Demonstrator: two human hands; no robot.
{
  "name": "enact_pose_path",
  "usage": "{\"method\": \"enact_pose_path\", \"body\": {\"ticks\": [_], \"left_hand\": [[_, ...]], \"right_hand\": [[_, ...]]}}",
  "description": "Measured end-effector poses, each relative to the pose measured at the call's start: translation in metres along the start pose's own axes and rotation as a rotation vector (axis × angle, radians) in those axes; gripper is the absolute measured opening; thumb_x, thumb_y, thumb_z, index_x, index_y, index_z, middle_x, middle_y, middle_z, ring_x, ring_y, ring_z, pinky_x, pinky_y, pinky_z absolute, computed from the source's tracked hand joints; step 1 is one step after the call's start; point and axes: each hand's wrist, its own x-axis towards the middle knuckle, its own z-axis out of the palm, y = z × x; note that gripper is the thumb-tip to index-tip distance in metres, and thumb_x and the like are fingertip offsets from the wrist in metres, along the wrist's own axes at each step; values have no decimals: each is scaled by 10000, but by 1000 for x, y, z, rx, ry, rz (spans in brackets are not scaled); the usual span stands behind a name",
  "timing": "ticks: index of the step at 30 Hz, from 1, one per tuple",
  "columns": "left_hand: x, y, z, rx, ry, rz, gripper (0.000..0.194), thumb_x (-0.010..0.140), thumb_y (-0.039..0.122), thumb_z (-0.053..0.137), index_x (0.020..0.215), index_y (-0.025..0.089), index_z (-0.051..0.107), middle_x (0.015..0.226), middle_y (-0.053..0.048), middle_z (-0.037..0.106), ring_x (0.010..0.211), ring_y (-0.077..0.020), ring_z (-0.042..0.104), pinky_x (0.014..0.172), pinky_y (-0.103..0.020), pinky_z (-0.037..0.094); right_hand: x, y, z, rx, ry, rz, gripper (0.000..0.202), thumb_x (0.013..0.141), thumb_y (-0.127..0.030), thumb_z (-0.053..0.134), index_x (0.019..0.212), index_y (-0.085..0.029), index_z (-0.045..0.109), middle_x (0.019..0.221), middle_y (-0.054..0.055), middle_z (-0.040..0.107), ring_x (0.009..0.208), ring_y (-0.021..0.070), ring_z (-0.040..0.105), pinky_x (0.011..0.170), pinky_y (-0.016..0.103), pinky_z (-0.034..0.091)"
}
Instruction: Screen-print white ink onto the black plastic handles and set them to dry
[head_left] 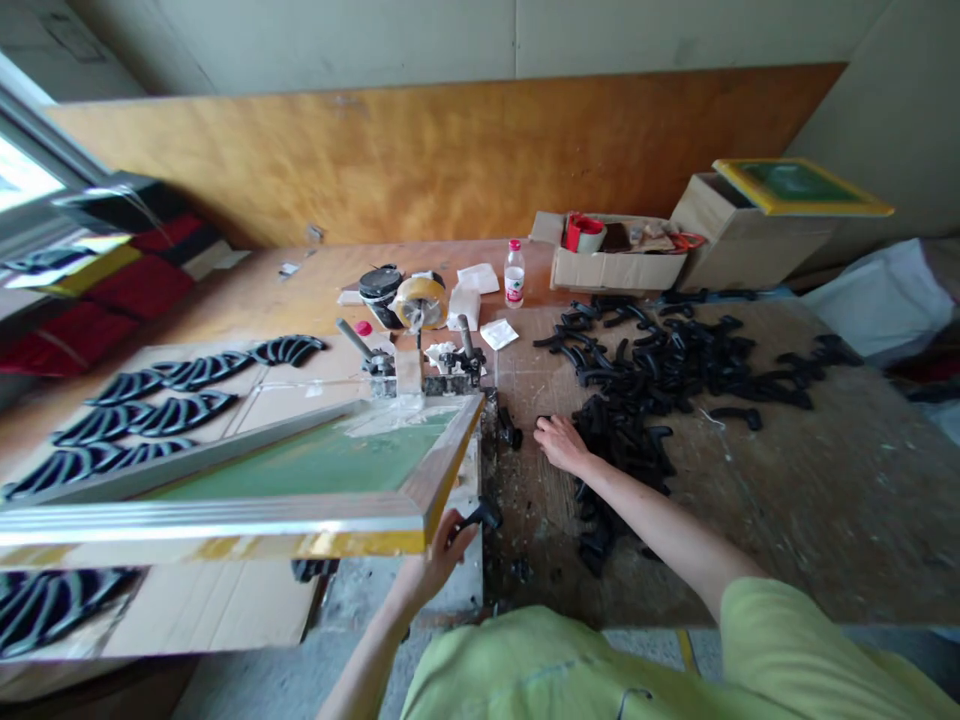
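My left hand (442,550) is closed on a black curved handle (484,514), just beside the yellow-taped corner of a metal-framed screen (315,515) with green mesh. The screen is tilted up from the bench and held by clamps (457,362) at its back. At the edge of a pile of black handles (637,420), my right hand (559,440) reaches down to the tabletop, its fingers bent over a dark piece that is mostly hidden. A further black handle (510,430) lies between the screen and my right hand.
Rows of black handles (142,400) lie on cardboard at the left. Behind the screen stand a dark tub (381,290), a tape roll (420,302) and a bottle (514,275). An open carton (619,268) and a yellow-framed screen (806,186) are at the back right.
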Motion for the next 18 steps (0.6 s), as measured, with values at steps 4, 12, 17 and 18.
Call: {"method": "enact_pose_path", "body": {"ticks": [4, 12, 17, 18], "left_hand": [[29, 38, 27, 39, -49, 136, 354, 906, 424, 437, 1106, 186, 608, 905, -74, 735, 836, -205, 688, 744, -299, 498], [19, 39, 32, 20, -15, 315, 391, 910, 378, 466, 1232, 196, 592, 1206, -95, 664, 1058, -205, 641, 904, -303, 495], [-13, 22, -2, -116, -9, 218, 363, 917, 413, 445, 1138, 203, 641, 1029, -62, 728, 838, -166, 681, 750, -256, 517], [-19, 15, -10, -158, 1, 202, 361, 918, 421, 441, 1123, 205, 647, 1026, -56, 730, 837, -162, 681, 743, -248, 517]], "right_hand": [[-18, 5, -15, 96, 195, 58, 240, 924, -167, 451, 1047, -214, 652, 1107, 76, 601, 1033, 188, 545, 924, 305, 387], [-20, 49, -39, 68, 30, 830, 371, 888, -288, 508, 1215, -122, 560, 1183, 217, 567, 1006, 284, 627, 824, 383, 477], [-15, 54, -41, 160, 22, 895, 381, 811, -217, 553, 1185, -160, 603, 1108, 184, 650, 1032, 288, 634, 846, 383, 478], [-19, 58, -39, 190, 64, 911, 397, 802, -231, 563, 1191, -163, 603, 1085, 173, 665, 1018, 281, 639, 838, 369, 482]]}}
